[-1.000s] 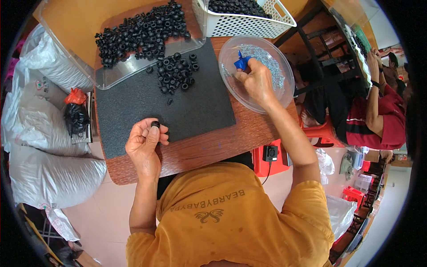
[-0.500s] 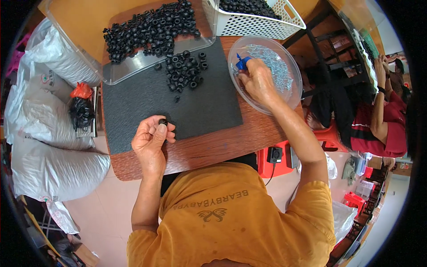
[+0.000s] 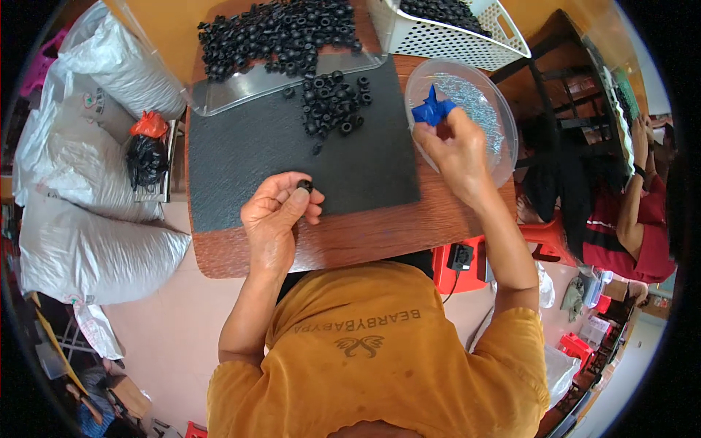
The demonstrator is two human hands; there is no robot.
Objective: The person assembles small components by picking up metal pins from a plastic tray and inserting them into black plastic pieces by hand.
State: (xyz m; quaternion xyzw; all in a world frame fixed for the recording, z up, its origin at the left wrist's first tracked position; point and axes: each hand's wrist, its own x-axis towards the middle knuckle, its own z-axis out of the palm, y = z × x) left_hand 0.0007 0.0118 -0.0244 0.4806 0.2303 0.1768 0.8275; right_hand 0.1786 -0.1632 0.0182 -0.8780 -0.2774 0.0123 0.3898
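My left hand [image 3: 277, 212] pinches a small black round plastic cap [image 3: 304, 185] between thumb and fingers, above the near part of a dark grey mat [image 3: 241, 157]. Blue tape [image 3: 434, 109] is wrapped on the fingers of my right hand [image 3: 464, 150], which is over the near left side of a clear round bowl [image 3: 511, 150]. Its thumb and fingers are drawn together; whatever they hold is hidden. Small shiny bluish metal pieces [image 3: 478, 109], too fine to name surely, lie in the bowl. Beyond my left hand, a loose pile of black caps [image 3: 328, 106] rests on the mat.
A clear plastic tray [image 3: 248, 93] with many black caps overlaps the mat's far edge. Behind the bowl stands a white perforated basket [image 3: 453, 44] of black parts. Full white sacks [image 3: 95, 248] line the left. At right, another person [image 3: 628, 226] in red sits working.
My right hand has drawn back from the metal pieces toward the bowl's near left rim, its taped fingers raised. My left hand still holds the cap. The whole view has shifted.
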